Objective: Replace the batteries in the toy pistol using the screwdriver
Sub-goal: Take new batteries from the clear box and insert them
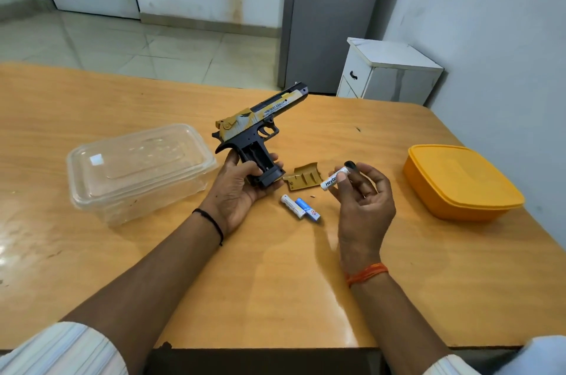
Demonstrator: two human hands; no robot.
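My left hand (237, 191) grips the black-and-gold toy pistol (260, 123) by its grip, barrel pointing up and to the far right. The grip's battery compartment is open and looks empty. My right hand (363, 200) pinches a white battery (332, 180) between thumb and fingers, just right of the pistol's butt. The gold compartment cover (301, 180) lies on the table between both hands. A white battery (292, 206) and a blue-and-white battery (307, 209) lie side by side below the cover. A tiny screw (312, 197) lies near them. No screwdriver is visible.
A clear plastic lidded box (137, 169) stands on the wooden table (275, 282) to the left of my left hand. An orange lidded box (459, 181) sits at the right. A white cabinet (389, 71) stands beyond the table's far edge.
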